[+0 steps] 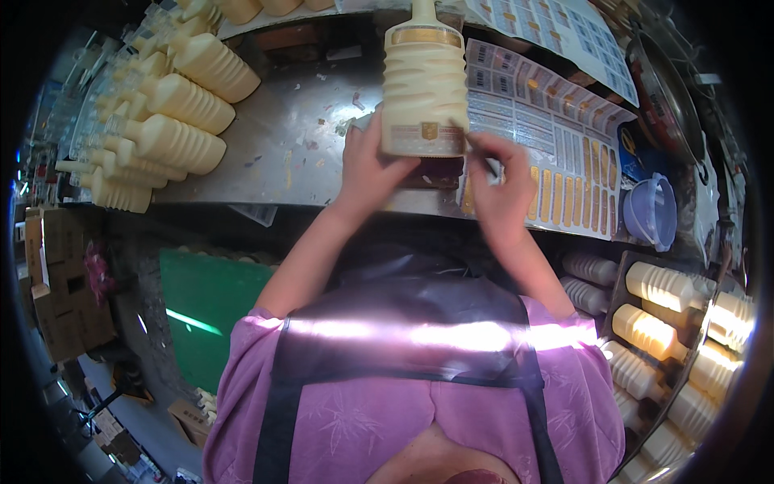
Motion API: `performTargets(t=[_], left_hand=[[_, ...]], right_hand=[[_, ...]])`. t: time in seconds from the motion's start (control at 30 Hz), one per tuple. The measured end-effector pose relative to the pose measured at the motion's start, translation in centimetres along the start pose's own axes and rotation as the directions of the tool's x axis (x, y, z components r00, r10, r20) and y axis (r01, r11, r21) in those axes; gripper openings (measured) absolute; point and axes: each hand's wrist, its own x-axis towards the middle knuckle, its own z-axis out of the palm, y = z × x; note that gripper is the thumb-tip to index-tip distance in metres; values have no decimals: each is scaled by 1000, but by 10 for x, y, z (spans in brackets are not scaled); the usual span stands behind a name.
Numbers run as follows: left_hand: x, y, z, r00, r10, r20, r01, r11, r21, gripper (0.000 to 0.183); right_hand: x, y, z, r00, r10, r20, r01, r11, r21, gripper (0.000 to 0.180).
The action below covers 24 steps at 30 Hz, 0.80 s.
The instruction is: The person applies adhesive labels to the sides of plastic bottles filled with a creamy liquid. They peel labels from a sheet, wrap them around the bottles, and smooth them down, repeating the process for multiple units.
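A cream ribbed plastic bottle (424,91) lies in front of me, its neck pointing away. It bears a gold label (426,37) near the shoulder and a translucent band label (428,138) with a gold crest near its base. My left hand (366,160) grips the bottle's lower left side, thumb along the bottom edge. At the lower right corner is my right hand (505,181), slightly blurred, its fingers pinched on a thin dark tool (474,144) whose kind I cannot make out. Under the bottle's base sits a dark block (432,172).
Sticker sheets (553,139) with gold and silver labels cover the bench's right side. Many cream bottles (181,145) are stacked at left on the metal benchtop (284,121). A purple bucket (650,209) stands at right, above crates of bottles (653,330). Cardboard boxes (66,290) are at far left.
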Motion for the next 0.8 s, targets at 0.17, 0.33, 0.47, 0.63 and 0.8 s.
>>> performTargets(t=[0.17, 0.33, 0.47, 0.63, 0.8], left_hand=[[4, 11, 4, 980, 113, -165, -89, 985, 148, 82], [9, 26, 8, 946, 202, -253, -143, 962, 233, 86], [9, 32, 7, 936, 224, -271, -152, 953, 263, 85], [9, 31, 10, 929, 243, -278, -172, 951, 258, 79], [13, 29, 11, 907, 291, -304, -201, 934, 295, 79]], right_hand=[[2, -20, -10, 976, -188, 112, 181, 981, 73, 29], [17, -34, -23, 887, -413, 207, 430, 902, -41, 30], [26, -47, -26, 886, -420, 196, 443, 892, -91, 33], [32, -53, -27, 842, -452, 294, 507, 850, -143, 35], [23, -61, -25, 829, -374, 415, 434, 899, -57, 32]])
